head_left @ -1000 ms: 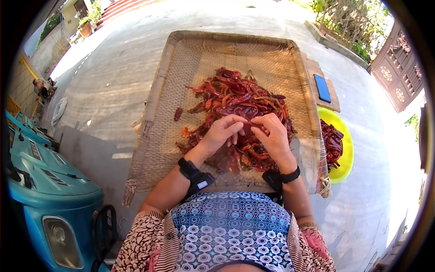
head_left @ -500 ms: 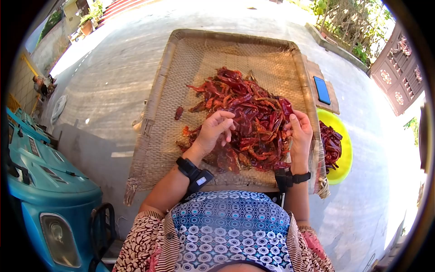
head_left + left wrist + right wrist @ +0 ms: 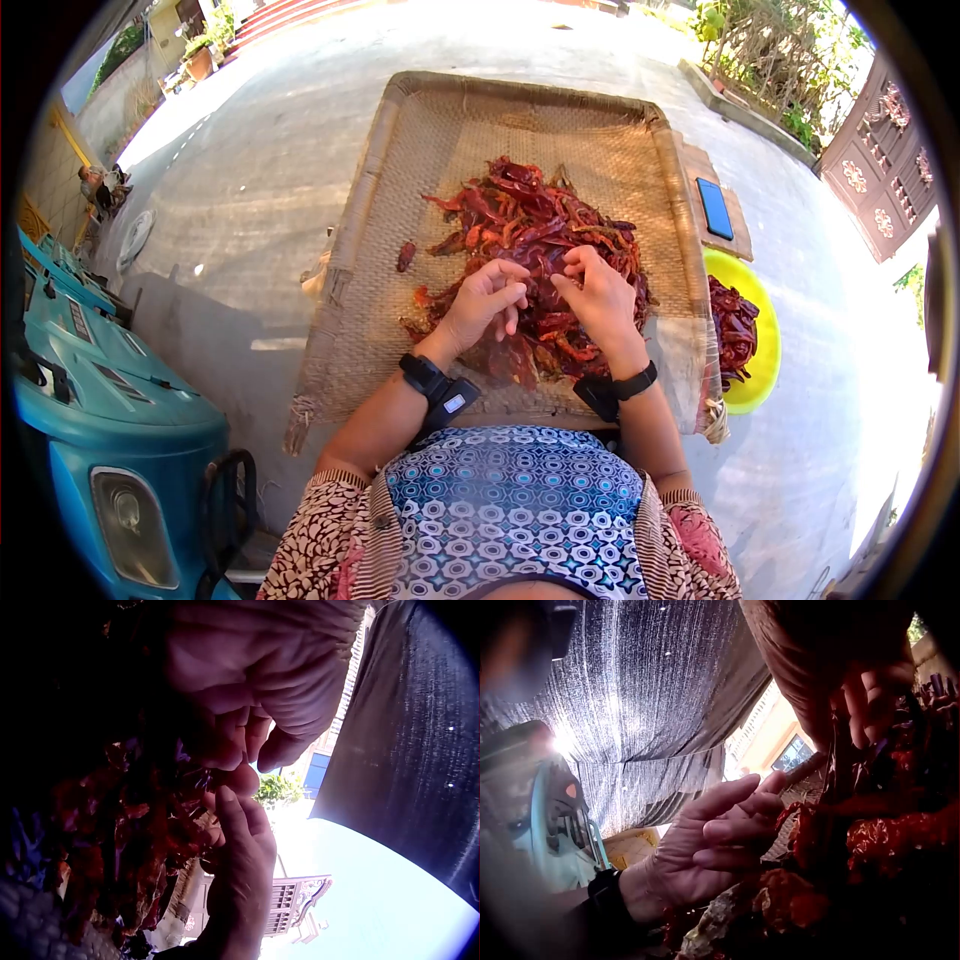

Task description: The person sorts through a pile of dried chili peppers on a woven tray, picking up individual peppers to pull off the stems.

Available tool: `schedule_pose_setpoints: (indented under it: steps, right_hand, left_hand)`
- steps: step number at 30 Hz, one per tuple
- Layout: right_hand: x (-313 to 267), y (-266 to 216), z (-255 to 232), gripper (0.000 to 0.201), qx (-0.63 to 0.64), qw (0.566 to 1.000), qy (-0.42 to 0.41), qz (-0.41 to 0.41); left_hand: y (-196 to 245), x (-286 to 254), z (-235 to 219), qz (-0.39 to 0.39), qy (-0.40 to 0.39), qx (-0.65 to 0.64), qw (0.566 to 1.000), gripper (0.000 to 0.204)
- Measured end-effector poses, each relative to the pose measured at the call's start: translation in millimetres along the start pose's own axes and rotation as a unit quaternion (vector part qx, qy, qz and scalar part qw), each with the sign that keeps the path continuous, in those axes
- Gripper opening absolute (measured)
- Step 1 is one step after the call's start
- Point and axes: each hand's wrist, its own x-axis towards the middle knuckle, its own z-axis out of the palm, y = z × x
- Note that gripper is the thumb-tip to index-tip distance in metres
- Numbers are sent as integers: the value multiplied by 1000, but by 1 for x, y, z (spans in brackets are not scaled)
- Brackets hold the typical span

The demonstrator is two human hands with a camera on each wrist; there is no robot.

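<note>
A heap of dried red chili peppers (image 3: pixel 530 190) lies on a woven tray (image 3: pixel 420 140) in front of the person. Over its near part, the right hand (image 3: pixel 604 300) pinches a dark dried chili pepper (image 3: pixel 841 761), which hangs from its fingers in the right wrist view. Facing it, the left hand (image 3: pixel 485 303) has loosely bent fingers, with nothing visible between them. In the head view a small gap separates the two hands. Most of the held pepper is hidden there by the right hand.
Right of the tray stands a yellow basin (image 3: pixel 768 350) with more red peppers. A blue phone (image 3: pixel 714 208) lies on a board (image 3: pixel 740 238) beyond it. One loose pepper (image 3: pixel 405 256) sits left of the heap. A teal vehicle (image 3: pixel 130 420) stands at the left.
The right hand went out to the right side of the heap, where it held up a red pepper, and has come back beside the left hand. The left hand has stayed nearly in place.
</note>
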Motion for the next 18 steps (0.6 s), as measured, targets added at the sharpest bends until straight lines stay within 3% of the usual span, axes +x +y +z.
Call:
schedule_pose_setpoints:
  steps: [5,8,9,12,18]
  right_hand:
    - [6,8,13,34,-4,999,-41,-24]
    - [7,24,20,40,200,976,-37,78]
    - [8,23,19,42,184,981,-43,53]
    - [-1,11,11,37,469,871,-54,137]
    - [-10,0,2,16,502,843,-136,137]
  left_hand:
    - [0,-2,0,3,12,-7,1000,29]
    - [-6,1,-4,8,11,0,1000,32]
    - [-3,0,-3,-2,9,9,1000,30]
    - [2,-2,0,-33,-1,31,999,24]
    - [-2,-3,-3,-49,-47,-12,998,14]
